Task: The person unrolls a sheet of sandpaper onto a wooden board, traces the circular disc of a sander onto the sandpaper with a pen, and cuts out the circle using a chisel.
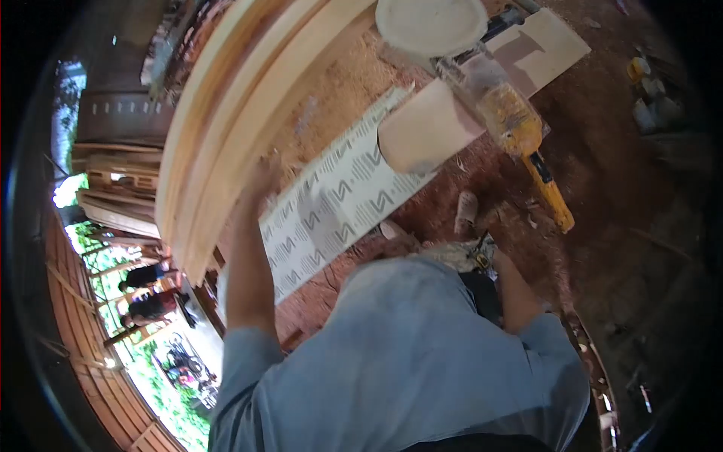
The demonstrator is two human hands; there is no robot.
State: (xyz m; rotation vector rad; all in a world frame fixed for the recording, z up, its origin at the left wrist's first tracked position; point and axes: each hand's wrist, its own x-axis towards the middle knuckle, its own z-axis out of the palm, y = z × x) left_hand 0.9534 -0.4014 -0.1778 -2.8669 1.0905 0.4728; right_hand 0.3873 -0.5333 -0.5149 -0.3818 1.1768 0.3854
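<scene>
My left hand (pixel 261 179) is stretched forward and blurred, beside the long curved pale wood pieces (pixel 226 128) and the upper left edge of a whitish sheet (pixel 324 215) printed with dark repeated marks. Whether its fingers grip anything does not show. A plain tan piece (pixel 429 129) with a curved edge overlaps the far end of the sheet. My right hand (pixel 491 256) is low at my right side, by a pale bundle at my waist; its fingers are mostly hidden.
A dusty yellow power tool (pixel 516 124) lies right of the tan piece, near a round pale disc (pixel 431 22) and another tan sheet (pixel 538 49). Reddish dirt and sawdust cover the ground. Two people (pixel 147 305) and a motorcycle (pixel 184 365) are far left.
</scene>
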